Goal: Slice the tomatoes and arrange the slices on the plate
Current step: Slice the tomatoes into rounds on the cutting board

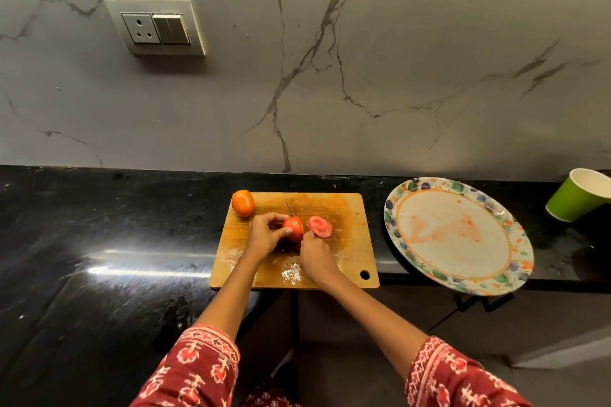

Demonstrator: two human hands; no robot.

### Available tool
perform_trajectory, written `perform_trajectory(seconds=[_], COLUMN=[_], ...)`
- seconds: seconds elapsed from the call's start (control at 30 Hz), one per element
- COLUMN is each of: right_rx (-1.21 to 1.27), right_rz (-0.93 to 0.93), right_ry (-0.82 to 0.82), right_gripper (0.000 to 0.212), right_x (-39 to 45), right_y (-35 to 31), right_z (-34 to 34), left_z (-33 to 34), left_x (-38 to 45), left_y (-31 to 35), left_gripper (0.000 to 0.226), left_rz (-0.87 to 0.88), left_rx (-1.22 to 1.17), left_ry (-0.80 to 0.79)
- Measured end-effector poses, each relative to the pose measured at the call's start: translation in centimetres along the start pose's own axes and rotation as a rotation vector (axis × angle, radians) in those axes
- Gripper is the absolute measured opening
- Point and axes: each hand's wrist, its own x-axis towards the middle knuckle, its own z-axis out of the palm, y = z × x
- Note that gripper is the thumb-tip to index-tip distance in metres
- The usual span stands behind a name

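Note:
A wooden cutting board [344, 254] lies on the black counter. On it my left hand [264, 233] grips a red tomato [293, 227] from the left. My right hand [315, 254] holds a knife [290, 206] whose blade runs across the tomato's right side, pointing away from me. Two cut slices [319, 226] lie just right of the tomato. A whole tomato [243, 203] sits at the board's far left corner. The patterned plate [413, 261] to the right holds no slices, only juice smears.
A green paper cup [577, 196] leans at the far right behind the plate. The marble wall with a socket panel [155, 26] rises behind the counter. The plate and board overhang the counter's front edge [396, 277]. Wet patches glint on the counter to the left.

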Motion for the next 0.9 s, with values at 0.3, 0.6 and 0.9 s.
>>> perform_trajectory(seconds=[0.3,0.6,0.9], right_rx=[-0.012,-0.123,-0.144], right_rz=[0.020,0.016,-0.010], right_ry=[-0.040,-0.088,-0.051], right_gripper=[0.025,0.026,0.030], right_x=[0.4,0.0,-2.9], right_y=[-0.1,1.0,2.9], right_z=[0.1,0.1,0.6], left_z=[0.2,0.2,-0.1], left_x=[-0.1,-0.3,-0.5], left_y=[0.1,0.1,0.6], left_gripper=[0.033,0.033,0.032], left_rz=[-0.009,-0.010,0.001], left_rx=[0.023,0.009,0.026], left_ry=[0.015,0.029,0.019])
